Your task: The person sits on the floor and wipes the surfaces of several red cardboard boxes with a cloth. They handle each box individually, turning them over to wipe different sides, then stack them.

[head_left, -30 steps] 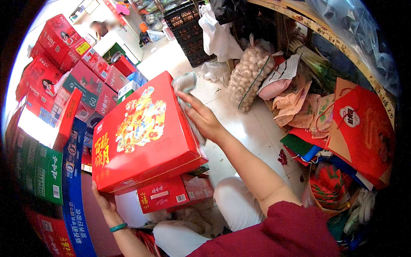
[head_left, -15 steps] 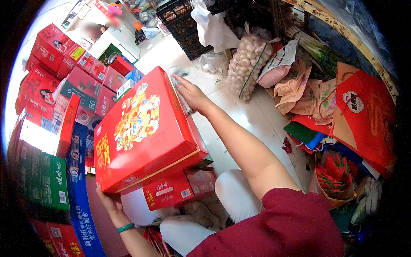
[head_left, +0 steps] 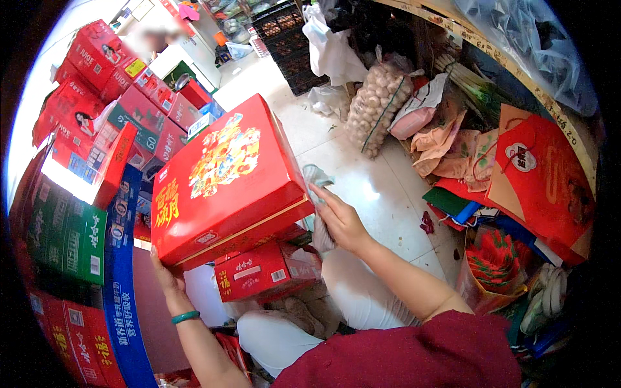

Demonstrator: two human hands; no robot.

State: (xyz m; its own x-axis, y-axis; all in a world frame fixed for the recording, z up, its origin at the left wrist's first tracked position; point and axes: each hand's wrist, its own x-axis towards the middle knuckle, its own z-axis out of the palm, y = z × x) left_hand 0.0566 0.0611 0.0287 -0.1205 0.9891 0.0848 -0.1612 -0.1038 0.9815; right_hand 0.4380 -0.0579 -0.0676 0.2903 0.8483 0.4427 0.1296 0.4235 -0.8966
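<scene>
A large red gift box (head_left: 239,187) with a colourful picture and gold lettering on its lid is held up, tilted, in front of me. My left hand (head_left: 168,275), a green bangle on its wrist, grips the box at its near left corner; the fingers are partly hidden beneath it. My right hand (head_left: 339,221) is closed on a pale grey cloth (head_left: 319,236) beside the right corner of the box. The cloth hangs down from the fingers. Below the box, near my knees, sits a smaller red carton (head_left: 265,271).
Stacked red drink cartons (head_left: 87,119), a green carton (head_left: 65,239) and a blue carton (head_left: 123,284) stand at left. On the right are a mesh sack of garlic (head_left: 378,107), red paper bags (head_left: 543,187) and a bag of red-green packets (head_left: 495,262). Black crates (head_left: 281,45) stand behind.
My right hand has drawn the cloth back along the box's right side, from the far end to the near right corner. My left hand keeps its grip on the box.
</scene>
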